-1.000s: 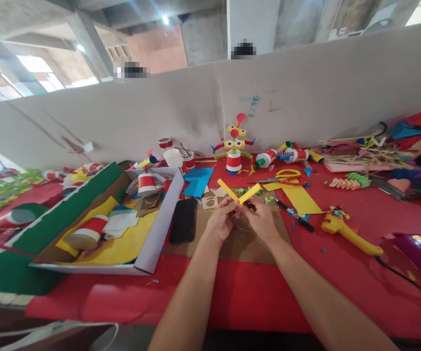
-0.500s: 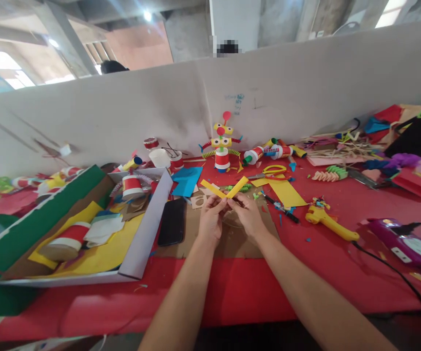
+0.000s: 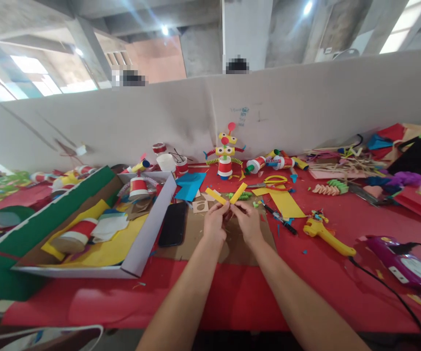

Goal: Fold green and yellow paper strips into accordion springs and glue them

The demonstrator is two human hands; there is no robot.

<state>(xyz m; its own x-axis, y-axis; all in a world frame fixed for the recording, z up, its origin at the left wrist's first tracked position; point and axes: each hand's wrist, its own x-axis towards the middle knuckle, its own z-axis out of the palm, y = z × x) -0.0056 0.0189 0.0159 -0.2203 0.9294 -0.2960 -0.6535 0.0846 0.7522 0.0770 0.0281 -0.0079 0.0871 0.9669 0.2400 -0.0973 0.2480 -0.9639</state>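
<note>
Yellow paper strips [image 3: 239,193] spread in a V above the brown cardboard [image 3: 190,251]. My left hand [image 3: 216,222] pinches the lower end of the left arm of the V. My right hand [image 3: 247,223] pinches the lower end of the right arm. The fingertips of both hands meet at the bottom and hide the join, so I cannot tell whether this is one folded strip or two. A green pleated paper spring [image 3: 240,196] lies just behind the hands. Left of them are a cut cardboard piece [image 3: 200,206] and a black phone [image 3: 173,224].
A box [image 3: 148,229] with paper and cups stands left. Behind the hands rises a paper-cup figure [image 3: 225,165]. To the right lie scissors [image 3: 276,180], yellow paper [image 3: 287,202], a black pen-like tool [image 3: 279,218], a yellow glue gun [image 3: 327,236] and a purple power strip [image 3: 404,261] with cords.
The view has tilted up slightly. Both hands stay together, and the V of yellow paper looks a little narrower, with its arms no longer visibly meeting above the fingertips.
</note>
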